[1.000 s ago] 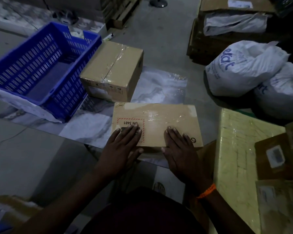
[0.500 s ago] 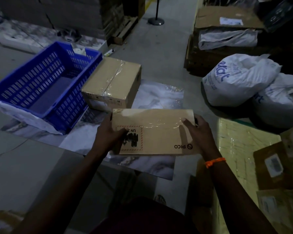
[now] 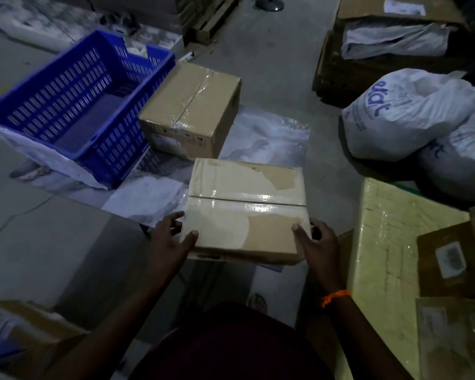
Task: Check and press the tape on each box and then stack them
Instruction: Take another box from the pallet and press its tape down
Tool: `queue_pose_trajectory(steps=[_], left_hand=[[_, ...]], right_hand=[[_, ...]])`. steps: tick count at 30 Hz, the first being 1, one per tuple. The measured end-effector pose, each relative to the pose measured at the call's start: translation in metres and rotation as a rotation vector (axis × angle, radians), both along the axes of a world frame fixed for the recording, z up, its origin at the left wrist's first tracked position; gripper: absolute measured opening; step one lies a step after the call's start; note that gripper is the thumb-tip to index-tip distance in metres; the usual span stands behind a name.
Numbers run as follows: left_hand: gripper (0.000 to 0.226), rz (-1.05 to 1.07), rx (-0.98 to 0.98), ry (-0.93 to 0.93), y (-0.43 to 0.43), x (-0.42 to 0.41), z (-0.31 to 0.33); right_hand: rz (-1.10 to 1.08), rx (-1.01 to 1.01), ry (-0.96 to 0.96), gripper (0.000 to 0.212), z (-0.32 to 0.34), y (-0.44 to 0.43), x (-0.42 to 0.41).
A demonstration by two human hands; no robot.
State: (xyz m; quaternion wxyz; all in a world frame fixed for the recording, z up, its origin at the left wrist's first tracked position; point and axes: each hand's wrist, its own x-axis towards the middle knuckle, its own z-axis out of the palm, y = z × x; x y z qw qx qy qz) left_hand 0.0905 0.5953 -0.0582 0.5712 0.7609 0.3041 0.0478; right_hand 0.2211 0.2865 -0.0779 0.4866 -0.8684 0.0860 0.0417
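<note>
Box (image 3: 244, 182) turned since earlier frame: taped seam (image 3: 247, 201) now faces up | left hand (image 3: 169, 244) grips near-left corner; right hand (image 3: 319, 249) grips near-right corner | second box (image 3: 192, 111) behind, apart

Dim light falls on a grey concrete floor (image 3: 280, 64). Marbled white plastic sheets (image 3: 269, 141) lie spread on it. A blue slotted plastic crate (image 3: 52, 100) sits at the left, two white plastic sacks (image 3: 409, 113) at the right, and a wooden pallet (image 3: 211, 20) far back near a round metal stand base (image 3: 269, 2).
</note>
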Motion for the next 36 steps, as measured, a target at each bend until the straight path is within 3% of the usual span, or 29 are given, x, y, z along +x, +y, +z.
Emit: queue_pose_trajectory(steps=[3,8,10,15,18,26,36], left_hand=[[0.058,-0.019,0.093,0.014,-0.008,-0.005,-0.010],[0.063,-0.234,0.601,-0.224,-0.025,0.028,0.004],[0.061,-0.391,0.673,-0.240,-0.034,0.058,0.007],[0.085,-0.699,0.874,0.080,-0.037,0.128,-0.010],[0.082,-0.715,0.897,0.124,-0.030,0.135,-0.022],[0.074,-0.691,0.874,0.102,-0.030,0.135,-0.031],[0.079,-0.724,0.903,0.102,-0.032,0.109,-0.023]], right_hand=[[0.024,-0.078,-0.015,0.049,0.006,0.005,-0.008],[0.248,-0.324,-0.372,0.062,0.008,0.039,0.000],[0.393,-0.388,-0.356,0.071,0.010,0.063,0.013],[0.630,-0.581,-0.212,0.081,0.009,0.105,0.046],[0.607,-0.613,-0.190,0.092,0.003,0.109,0.053],[0.604,-0.634,-0.237,0.071,-0.011,0.106,0.057],[0.673,-0.555,-0.201,0.085,0.005,0.086,0.038]])
